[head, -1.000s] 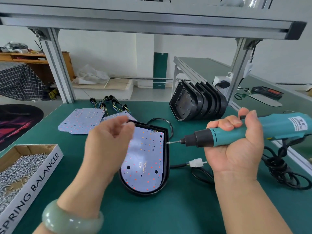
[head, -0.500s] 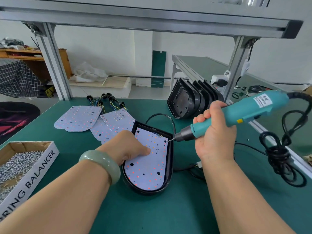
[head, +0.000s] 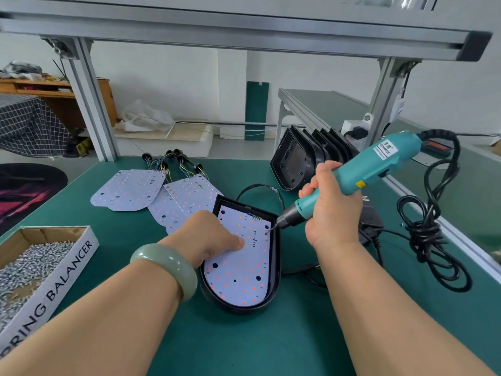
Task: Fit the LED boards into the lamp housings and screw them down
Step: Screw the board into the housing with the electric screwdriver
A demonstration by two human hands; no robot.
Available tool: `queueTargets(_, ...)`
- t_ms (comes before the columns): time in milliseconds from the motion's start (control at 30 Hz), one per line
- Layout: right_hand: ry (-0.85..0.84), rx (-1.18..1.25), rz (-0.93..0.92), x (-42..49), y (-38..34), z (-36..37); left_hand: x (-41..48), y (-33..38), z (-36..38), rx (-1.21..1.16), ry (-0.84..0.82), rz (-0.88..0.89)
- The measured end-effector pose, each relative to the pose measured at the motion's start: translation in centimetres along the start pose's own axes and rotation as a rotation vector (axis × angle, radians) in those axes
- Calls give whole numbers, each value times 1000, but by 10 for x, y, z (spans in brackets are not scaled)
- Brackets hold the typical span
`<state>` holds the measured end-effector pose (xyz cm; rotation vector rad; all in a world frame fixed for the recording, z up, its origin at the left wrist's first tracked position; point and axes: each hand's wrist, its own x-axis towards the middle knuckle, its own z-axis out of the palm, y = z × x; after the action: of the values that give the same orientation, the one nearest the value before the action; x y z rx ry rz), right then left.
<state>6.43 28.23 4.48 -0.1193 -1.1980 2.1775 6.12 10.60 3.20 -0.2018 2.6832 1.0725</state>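
A white LED board (head: 238, 270) dotted with red and orange LEDs lies inside a black lamp housing (head: 275, 267) at the centre of the green table. My left hand (head: 208, 234) presses down on the board's upper left part, thumb stretched across it; its fingertips are hidden behind the hand. My right hand (head: 332, 207) grips a teal electric screwdriver (head: 371, 169), tilted down to the left. The bit tip (head: 272, 228) touches the board's upper right corner. Several loose LED boards (head: 130, 189) with wired connectors lie behind my left hand.
A cardboard box of small silver screws (head: 29, 267) stands at the left edge. Empty black housings (head: 306, 158) lean in a row at the back right. The screwdriver's coiled black cable (head: 431, 234) lies at the right. Aluminium frame posts (head: 89, 104) stand behind.
My left hand came down from the air onto the board and stays pressed there. My right hand tipped the screwdriver from level to pointing down, bringing its bit to the upper right corner.
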Motion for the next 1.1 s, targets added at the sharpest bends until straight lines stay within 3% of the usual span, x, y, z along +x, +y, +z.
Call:
queueTargets(400,-142,-114,-78,-2,5,21,0,3,1,-14,5,14)
queueTargets(667,-81,-97,-33,0,9,23,2,-1,3,-37,8,25)
queueTargets(900,-221,-125,-121,-13,-2,25,-3,-2,2,-40,5,19)
queueTargets(1100,-79,146,-106,-15,-27,19,-8,-3,-2,-184,-38,-25)
